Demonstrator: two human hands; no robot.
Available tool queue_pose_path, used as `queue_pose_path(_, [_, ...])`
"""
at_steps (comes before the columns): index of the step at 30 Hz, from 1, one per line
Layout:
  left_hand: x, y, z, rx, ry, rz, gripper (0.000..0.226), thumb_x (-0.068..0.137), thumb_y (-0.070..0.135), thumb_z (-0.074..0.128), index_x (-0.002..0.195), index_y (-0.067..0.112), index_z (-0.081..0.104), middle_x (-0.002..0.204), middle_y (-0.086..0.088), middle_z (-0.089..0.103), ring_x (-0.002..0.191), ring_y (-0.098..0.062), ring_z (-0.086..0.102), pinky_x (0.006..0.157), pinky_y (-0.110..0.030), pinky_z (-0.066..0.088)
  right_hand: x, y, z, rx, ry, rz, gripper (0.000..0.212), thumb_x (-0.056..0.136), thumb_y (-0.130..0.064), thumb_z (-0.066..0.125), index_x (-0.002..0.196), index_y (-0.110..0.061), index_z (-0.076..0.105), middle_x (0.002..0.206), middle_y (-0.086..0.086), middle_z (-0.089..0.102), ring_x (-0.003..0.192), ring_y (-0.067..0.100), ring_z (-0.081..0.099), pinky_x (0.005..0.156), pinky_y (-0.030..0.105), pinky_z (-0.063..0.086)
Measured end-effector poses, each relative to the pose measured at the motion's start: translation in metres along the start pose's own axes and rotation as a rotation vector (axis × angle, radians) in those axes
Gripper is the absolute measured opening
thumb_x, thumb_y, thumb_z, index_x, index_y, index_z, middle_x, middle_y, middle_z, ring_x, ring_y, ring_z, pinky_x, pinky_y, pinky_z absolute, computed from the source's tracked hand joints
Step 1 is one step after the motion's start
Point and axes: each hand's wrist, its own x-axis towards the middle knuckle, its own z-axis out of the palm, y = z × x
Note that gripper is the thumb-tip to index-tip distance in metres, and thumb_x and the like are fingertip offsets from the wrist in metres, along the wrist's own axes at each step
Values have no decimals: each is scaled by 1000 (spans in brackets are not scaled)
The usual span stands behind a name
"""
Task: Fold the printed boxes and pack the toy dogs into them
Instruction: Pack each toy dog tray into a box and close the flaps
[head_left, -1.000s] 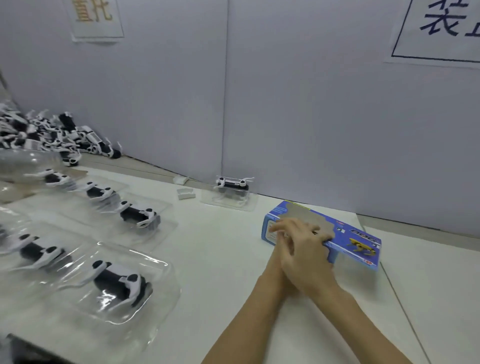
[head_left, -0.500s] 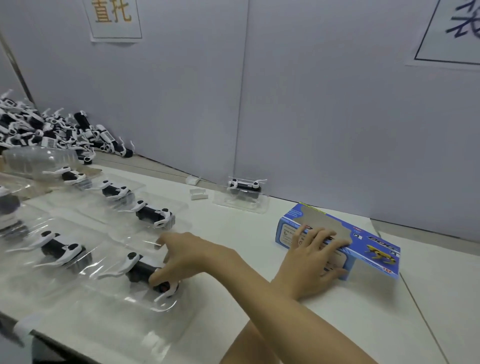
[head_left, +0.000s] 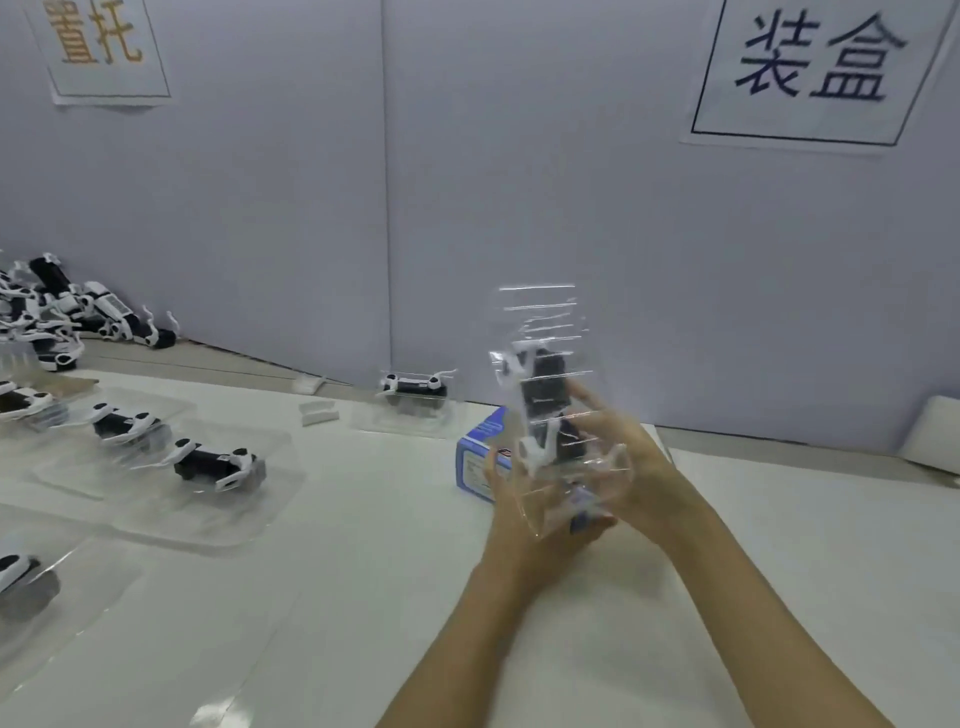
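I hold a clear plastic tray (head_left: 543, 322) upright above the white table, with a black and white toy dog (head_left: 545, 395) seated in it. My left hand (head_left: 524, 535) grips the tray's lower end from the left. My right hand (head_left: 634, 467) holds its right side, fingers curled against the dog. Right behind the tray lies the blue printed box (head_left: 480, 457), mostly hidden by the tray and my hands.
Several more dogs in clear trays (head_left: 218, 465) lie across the left of the table (head_left: 363, 571), and one (head_left: 413, 387) sits by the grey wall. A heap of loose dogs (head_left: 62, 312) fills the far left corner. Small white pieces (head_left: 318, 413) lie near the wall.
My right hand reached left, took a tray with a dog and brought it over the box. My left hand left the box and now holds the tray's lower end.
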Motion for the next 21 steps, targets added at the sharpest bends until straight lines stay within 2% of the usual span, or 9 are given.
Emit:
queue_pose_path(2, [2,-4,5,262,-44,54,48,89,57,64,126,27,66,133,7,57,138,-19,39,122,-59,14,-17,5,-29,61,-68,-59,52,90,-29,75,137,-14,61,126,20,64,107,35,67,82,41,57])
queue_pose_path(4, [4,-8,6,291,-33,56,45,86,48,67,119,18,63,130,3,57,137,-23,44,122,-61,12,-38,5,-55,132,33,-66,40,88,-25,76,127,-17,71,126,21,65,105,32,67,79,34,58])
queue_pose_path(6, [5,-11,6,251,-21,80,43,84,37,69,121,16,66,130,1,60,135,-25,50,119,-58,27,-49,19,-76,177,185,-61,39,92,7,53,115,-14,77,119,22,67,93,29,74,68,33,62])
queue_pose_path(9, [8,-26,2,62,36,48,51,88,22,72,138,17,62,142,4,56,141,-19,47,103,-34,50,-63,44,-81,307,247,-43,65,97,27,13,119,1,68,111,33,65,91,42,71,86,55,60])
queue_pose_path(11, [7,-28,-4,-145,48,-27,53,88,33,68,138,29,52,142,13,54,136,-9,50,99,-14,43,-70,49,-85,231,297,40,51,101,25,17,117,5,62,96,29,64,84,31,71,87,39,61])
queue_pose_path(12, [8,-25,-8,-250,65,-60,49,87,37,67,131,40,47,138,18,56,129,-4,55,96,-10,43,-70,46,-83,138,317,66,36,103,20,30,108,3,62,86,19,68,73,18,72,76,27,61])
queue_pose_path(14, [11,-23,-13,-330,133,-28,40,89,25,70,117,43,49,126,17,64,126,-2,59,99,-18,48,-61,44,-77,-30,269,28,13,97,-7,62,107,1,65,81,3,71,67,10,68,69,25,53])
queue_pose_path(17, [15,-29,-13,-218,241,151,30,88,-9,69,104,16,71,124,15,69,136,-11,56,108,-28,46,-44,38,-75,-40,320,61,44,84,-51,73,110,-16,74,96,2,76,74,13,72,54,20,51])
queue_pose_path(21, [18,-28,-14,-110,253,264,40,81,-21,70,94,15,80,127,3,72,127,-23,61,104,-29,48,-41,56,-99,75,374,156,67,76,-77,72,124,-30,71,117,-3,75,75,4,75,52,18,58])
